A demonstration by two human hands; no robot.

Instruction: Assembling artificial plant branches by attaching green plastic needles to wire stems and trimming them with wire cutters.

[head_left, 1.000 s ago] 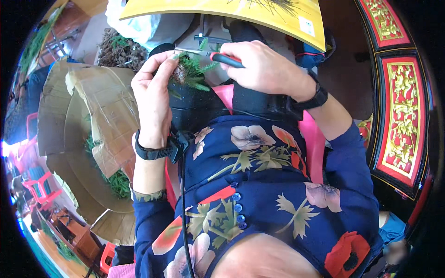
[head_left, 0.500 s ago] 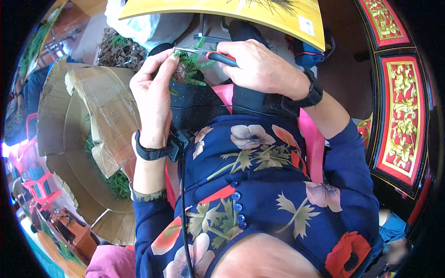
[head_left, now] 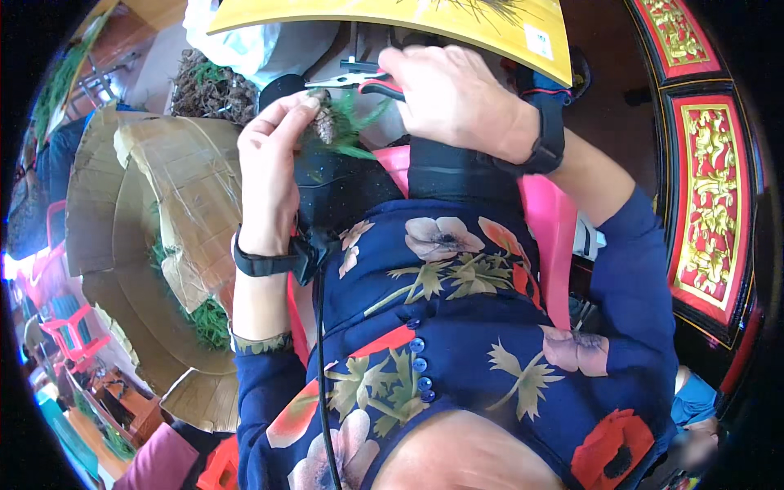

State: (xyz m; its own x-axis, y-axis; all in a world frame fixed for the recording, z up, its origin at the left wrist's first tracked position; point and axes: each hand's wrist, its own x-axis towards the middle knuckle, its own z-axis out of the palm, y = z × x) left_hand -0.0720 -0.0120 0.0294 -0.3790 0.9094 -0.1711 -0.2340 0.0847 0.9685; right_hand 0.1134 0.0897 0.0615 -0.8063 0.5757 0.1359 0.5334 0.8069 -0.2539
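Left hand [head_left: 271, 159]: thumb and forefinger pinch the sprig [head_left: 351, 131] at its upper end. Its brown cone [head_left: 325, 126] has its long axis running from the fingertips down toward the lap; the green needles fan rightward. Sprig is in the air over the lap, on the wearer's side of the table's near edge, toward that edge's left end.

Right hand [head_left: 469, 102]: fingers curled around the pliers [head_left: 339, 81], long axis nearly left–right, tips pointing left, just above the sprig. Grip partly hidden behind the back of the hand. Needles blurred; gap at the plier tips unclear.

Table [head_left: 367, 15]: yellow, cut off above; dark twigs [head_left: 490, 8] on it, label [head_left: 538, 42] near its right corner.

Left: torn carton [head_left: 192, 196] with greenery [head_left: 211, 322]. Right: red-and-gold panel [head_left: 708, 204].
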